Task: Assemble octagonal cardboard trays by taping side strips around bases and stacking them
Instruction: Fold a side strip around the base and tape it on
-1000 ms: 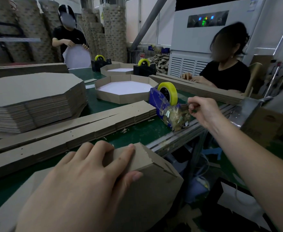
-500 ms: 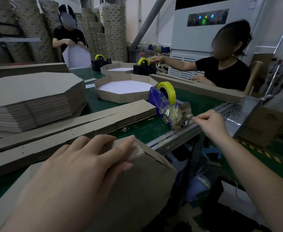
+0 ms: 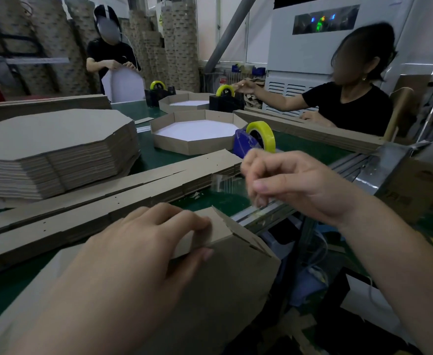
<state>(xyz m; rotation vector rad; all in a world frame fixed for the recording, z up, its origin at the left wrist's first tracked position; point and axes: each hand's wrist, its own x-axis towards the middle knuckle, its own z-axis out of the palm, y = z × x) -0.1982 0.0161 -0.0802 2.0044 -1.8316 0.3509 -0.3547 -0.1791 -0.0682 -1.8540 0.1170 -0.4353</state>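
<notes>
My left hand (image 3: 133, 257) grips the rim of the cardboard tray (image 3: 225, 283) at the near table edge, fingers over the top of a side strip, thumb on the outside wall. My right hand (image 3: 294, 185) hovers just above and right of that corner, pinching a clear piece of tape (image 3: 223, 184) that hangs to its left. The blue tape dispenser (image 3: 246, 142) with a yellow-green roll stands right behind my right hand. A finished octagonal tray (image 3: 194, 146) with a white inside lies beyond. Flat side strips (image 3: 87, 201) lie along the green table.
A stack of flat octagonal bases (image 3: 51, 152) sits at the left. Two other people work across the table, one reaching to a black tape dispenser (image 3: 225, 99), another dispenser (image 3: 159, 92) farther back. The metal table rail (image 3: 343, 162) runs on the right.
My right hand pulled tape off the dispenser and came back left toward the tray corner with a piece hanging from it. My left hand stayed on the tray rim.
</notes>
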